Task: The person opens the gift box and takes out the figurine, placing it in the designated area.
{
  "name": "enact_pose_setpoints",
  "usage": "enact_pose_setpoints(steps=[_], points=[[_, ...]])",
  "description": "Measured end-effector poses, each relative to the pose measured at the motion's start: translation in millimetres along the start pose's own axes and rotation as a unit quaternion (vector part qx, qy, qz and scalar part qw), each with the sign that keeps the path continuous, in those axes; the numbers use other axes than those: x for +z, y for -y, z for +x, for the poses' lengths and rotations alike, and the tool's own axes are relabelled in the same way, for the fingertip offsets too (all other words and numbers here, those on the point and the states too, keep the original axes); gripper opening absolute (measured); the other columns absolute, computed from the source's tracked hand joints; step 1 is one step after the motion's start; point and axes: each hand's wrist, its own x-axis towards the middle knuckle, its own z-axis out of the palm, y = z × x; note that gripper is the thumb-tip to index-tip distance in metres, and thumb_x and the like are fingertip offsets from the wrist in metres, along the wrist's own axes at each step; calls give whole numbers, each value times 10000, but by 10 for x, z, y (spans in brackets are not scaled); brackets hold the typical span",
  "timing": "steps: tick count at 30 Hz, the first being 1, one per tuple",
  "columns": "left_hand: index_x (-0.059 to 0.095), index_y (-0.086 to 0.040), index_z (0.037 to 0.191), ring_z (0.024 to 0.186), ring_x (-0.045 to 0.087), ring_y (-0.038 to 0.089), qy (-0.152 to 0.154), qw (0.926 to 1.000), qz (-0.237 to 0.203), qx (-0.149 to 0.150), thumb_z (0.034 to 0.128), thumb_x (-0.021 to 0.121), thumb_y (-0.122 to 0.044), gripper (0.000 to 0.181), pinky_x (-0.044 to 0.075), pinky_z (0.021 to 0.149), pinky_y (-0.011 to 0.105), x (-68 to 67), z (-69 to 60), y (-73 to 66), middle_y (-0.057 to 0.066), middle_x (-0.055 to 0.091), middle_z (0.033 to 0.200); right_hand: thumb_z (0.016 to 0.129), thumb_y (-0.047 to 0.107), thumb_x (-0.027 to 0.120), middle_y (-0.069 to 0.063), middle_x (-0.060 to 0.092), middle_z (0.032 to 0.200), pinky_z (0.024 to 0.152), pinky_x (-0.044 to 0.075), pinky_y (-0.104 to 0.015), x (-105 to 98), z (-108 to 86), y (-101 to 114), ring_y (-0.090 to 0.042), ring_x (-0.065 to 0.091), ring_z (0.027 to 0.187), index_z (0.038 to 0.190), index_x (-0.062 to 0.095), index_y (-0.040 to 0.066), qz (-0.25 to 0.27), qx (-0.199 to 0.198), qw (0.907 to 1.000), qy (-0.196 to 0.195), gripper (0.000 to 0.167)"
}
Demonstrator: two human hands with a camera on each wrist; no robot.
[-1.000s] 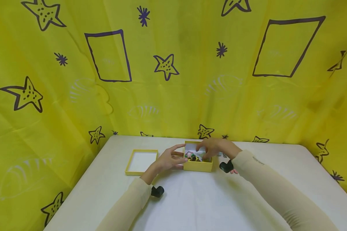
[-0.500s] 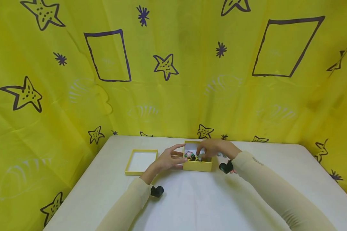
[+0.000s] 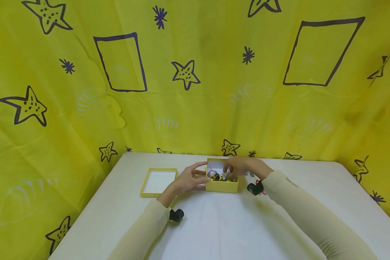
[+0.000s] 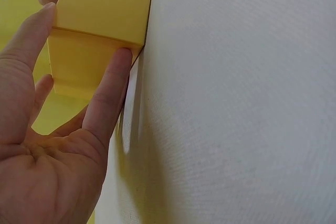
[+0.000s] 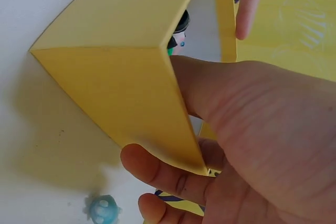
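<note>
A yellow box with a white inside stands on the table, holding several small figures. My left hand touches the box's left end with spread, nearly straight fingers; its thumb lies at the near rim. In the left wrist view, fingertips rest against the yellow wall. My right hand reaches in at the right end, its fingers curled on a small grey figure. From the right wrist, the thumb goes inside while two fingers stay outside the end wall. A black-hatted figure shows inside.
The yellow-rimmed lid lies white side up at the left of the box. To the right are a light-blue knobbly ball and a red piece, partly hidden by the right wrist. A yellow patterned curtain surrounds the white table.
My right hand shifts slightly inside the box, and its fingers are now lower on the grey figure. The left hand and the box stay in place.
</note>
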Motion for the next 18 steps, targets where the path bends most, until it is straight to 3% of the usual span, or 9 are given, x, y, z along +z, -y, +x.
enact_pose_setpoints(steps=[5,18], points=[[397,-166,1589,1134,671,306,17,9999,-145,-14,943,765,-113,745,618,866,437,-4,1,0,272,527,1407,951,165,756,-73,705,1064,899,575,-420,2,-9,-4,-211,643,978,1207,730,50,48,-22,10000,-30,282],[402,-185,1587,1129,672,298,16,9998,-176,-68,938,774,-130,750,617,869,429,-9,9,12,250,532,1400,949,202,763,-84,681,1143,920,570,-452,16,4,40,-253,643,1031,1207,730,97,-14,223,9997,-80,280]])
